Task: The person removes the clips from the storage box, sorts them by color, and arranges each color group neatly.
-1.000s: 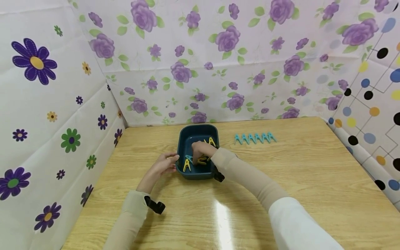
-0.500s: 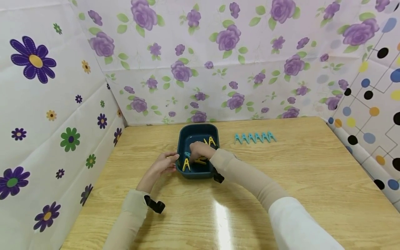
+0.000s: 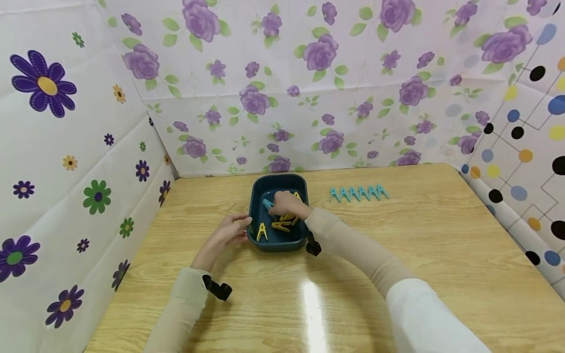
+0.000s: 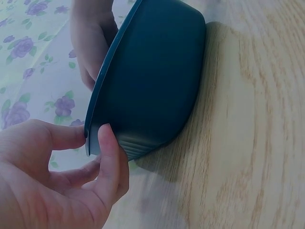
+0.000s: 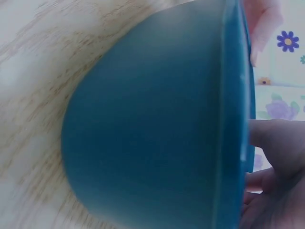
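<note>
Over dark teal plastic tub (image 3: 278,184), right hand (image 3: 287,205) pinches light blue plastic clothespin (image 3: 267,203); stiff, springy, best held mid-body; left hand (image 3: 227,234) grips rim.

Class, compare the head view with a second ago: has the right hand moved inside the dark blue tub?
Yes. The right hand has moved toward the far end of the dark blue tub, lifting a blue clothespin away from the yellow clothespins.

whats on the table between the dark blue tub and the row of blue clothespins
Nothing: in the head view only bare wooden table lies between the dark blue tub and the row of blue clothespins.
</note>
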`<state>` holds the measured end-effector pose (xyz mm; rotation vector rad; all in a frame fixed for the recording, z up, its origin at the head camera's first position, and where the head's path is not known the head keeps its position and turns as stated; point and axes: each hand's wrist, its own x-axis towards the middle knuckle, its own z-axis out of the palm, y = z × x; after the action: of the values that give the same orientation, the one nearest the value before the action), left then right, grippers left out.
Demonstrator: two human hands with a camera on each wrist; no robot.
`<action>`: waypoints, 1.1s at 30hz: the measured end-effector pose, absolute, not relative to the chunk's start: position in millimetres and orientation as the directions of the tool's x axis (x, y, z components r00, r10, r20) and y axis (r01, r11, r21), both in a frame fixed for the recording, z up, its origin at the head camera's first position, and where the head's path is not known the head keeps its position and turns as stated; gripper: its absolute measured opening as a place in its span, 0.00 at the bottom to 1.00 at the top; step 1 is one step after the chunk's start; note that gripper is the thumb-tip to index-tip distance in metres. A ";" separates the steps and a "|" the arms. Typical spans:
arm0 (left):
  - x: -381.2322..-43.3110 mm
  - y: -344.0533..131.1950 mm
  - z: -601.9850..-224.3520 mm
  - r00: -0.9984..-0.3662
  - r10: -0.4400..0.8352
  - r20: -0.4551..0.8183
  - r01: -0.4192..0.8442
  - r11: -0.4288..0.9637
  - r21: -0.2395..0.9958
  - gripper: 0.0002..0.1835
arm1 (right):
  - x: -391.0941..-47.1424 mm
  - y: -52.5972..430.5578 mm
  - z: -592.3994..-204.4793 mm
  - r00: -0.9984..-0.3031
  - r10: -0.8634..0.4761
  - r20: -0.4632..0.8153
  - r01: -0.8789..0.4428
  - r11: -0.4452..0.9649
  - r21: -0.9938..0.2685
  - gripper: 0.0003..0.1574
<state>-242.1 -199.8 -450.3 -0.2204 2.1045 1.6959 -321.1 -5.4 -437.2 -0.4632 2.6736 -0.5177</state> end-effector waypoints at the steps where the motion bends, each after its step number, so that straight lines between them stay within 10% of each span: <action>1: -242.1 -200.1 -450.0 -0.897 0.143 -0.419 -0.379 0.242 0.893 0.30 | -321.8 -4.0 -436.4 -0.881 -0.379 -0.282 -0.239 0.873 -0.425 0.30; 12: -241.1 -199.4 -450.6 -0.902 0.146 -0.407 -0.367 0.238 0.899 0.28 | -320.6 14.4 -432.5 -0.901 -0.409 -0.145 -0.271 0.791 -0.548 0.32; 19: -241.3 -197.7 -451.9 -0.900 0.147 -0.410 -0.374 0.222 0.901 0.22 | -317.3 27.1 -424.1 -0.914 -0.404 -0.041 -0.315 0.769 -0.556 0.10; 33: -241.9 -197.2 -452.2 -0.901 0.139 -0.410 -0.375 0.222 0.900 0.20 | -313.5 45.3 -425.1 -0.934 -0.354 0.046 -0.307 0.729 -0.612 0.16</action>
<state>-241.9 -197.2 -452.2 -0.2174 2.0980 1.7221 -313.5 45.3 -425.1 -0.5460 2.8524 -0.9887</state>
